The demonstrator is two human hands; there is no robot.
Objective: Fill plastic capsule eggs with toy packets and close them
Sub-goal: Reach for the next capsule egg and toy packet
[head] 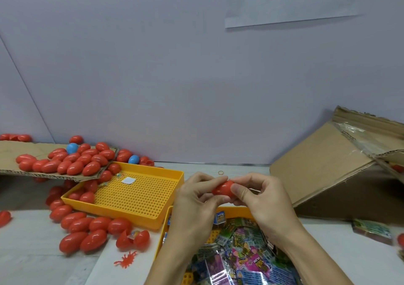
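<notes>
Egg (223,189), frame centre: both ends hidden under fingers of left hand (194,194) and right hand (254,194); seam not visible, closed or not cannot be told.

Packet tray (166,223), bottom centre: cut by lower edge, forearms cover much of it. Packet (241,260) print blurred, unreadable.

Box (332,164), right: cut by right edge, inside mostly hidden.

Red eggs (13,137), upper left: cut by left edge.

Wall sheet (290,2), top: cut off, red block blurred.

We see our two hands, the left (194,199) and the right (258,195), and our forearms bare: no sleeves, gloves or rings.
</notes>
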